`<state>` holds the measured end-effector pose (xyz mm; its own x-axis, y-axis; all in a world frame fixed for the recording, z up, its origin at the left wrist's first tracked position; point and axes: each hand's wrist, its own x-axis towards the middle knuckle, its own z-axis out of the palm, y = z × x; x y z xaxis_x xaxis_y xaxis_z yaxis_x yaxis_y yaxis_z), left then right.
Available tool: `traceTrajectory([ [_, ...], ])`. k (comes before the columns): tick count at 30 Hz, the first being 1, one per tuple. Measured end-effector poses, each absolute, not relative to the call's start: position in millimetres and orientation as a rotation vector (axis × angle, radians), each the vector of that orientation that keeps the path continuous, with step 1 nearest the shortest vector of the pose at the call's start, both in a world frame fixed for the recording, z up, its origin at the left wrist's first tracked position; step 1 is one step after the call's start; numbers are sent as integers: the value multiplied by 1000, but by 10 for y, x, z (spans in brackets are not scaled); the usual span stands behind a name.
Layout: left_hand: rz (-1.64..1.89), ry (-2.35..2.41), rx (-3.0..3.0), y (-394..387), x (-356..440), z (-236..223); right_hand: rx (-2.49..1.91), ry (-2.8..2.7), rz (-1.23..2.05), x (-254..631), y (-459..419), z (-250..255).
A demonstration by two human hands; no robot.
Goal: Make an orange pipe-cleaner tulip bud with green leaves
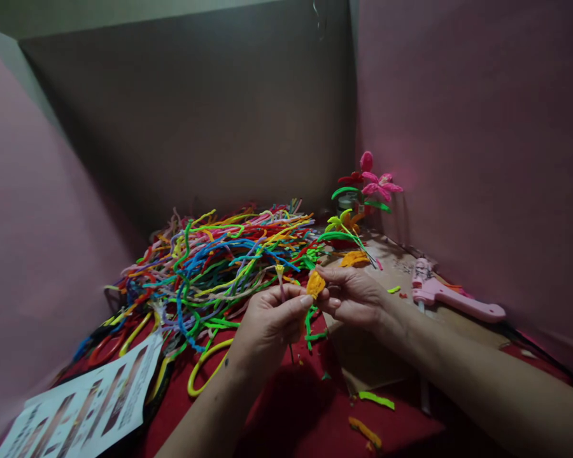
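My left hand (274,318) is closed, with an orange pipe-cleaner petal (316,284) at its thumb and fingertips. A thin stem with a yellow tip (279,271) sticks up from between the same fingers. From the other side my right hand (353,296) pinches the petal's edge between thumb and fingers. Just beyond the right hand lie more orange petals (354,258) on a sheet of cardboard (391,343). Under the hands, green pipe-cleaner pieces (309,327) rest on the red cloth (291,407).
A large heap of coloured pipe cleaners (229,254) spreads at the back left. Pipe-cleaner flowers (381,184) stand at the back right, near a pink glue gun (451,299). Yellow-handled scissors (203,372) and a printed sheet (86,407) lie at left. Pink walls flank both sides.
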<state>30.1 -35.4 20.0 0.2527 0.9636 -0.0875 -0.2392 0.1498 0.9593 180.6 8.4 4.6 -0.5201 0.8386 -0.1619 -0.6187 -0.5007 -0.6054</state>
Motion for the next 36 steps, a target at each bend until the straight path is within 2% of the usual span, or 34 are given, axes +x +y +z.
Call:
traceTrajectory([
  [6, 1011, 906, 1102, -310, 230, 173, -564, -836, 2007, 1831, 128, 41],
  [9, 1043, 915, 1110, -297, 193, 182, -641, -1075, 1796, 1920, 143, 131],
  [13, 1116, 960, 1099, -253, 149, 182, -896, -1320, 1261, 2209, 52, 214],
  [15, 1146, 971, 1099, -225, 133, 174, -1115, -1481, 868, 2442, -44, 151],
  [19, 1167, 964, 1074, -195, 118, 157, -1531, -1777, -117, 2994, -248, -185],
  [22, 1152, 951, 1044, -190, 121, 145, -1802, -1915, -471, 3311, -362, -447],
  [30, 1164, 904, 1050, -142, 106, 105, -1806, -2025, -493, 3492, -356, -654],
  [36, 1161, 919, 1019, -155, 111, 124, -1658, -1864, -233, 3419, -412, -525],
])
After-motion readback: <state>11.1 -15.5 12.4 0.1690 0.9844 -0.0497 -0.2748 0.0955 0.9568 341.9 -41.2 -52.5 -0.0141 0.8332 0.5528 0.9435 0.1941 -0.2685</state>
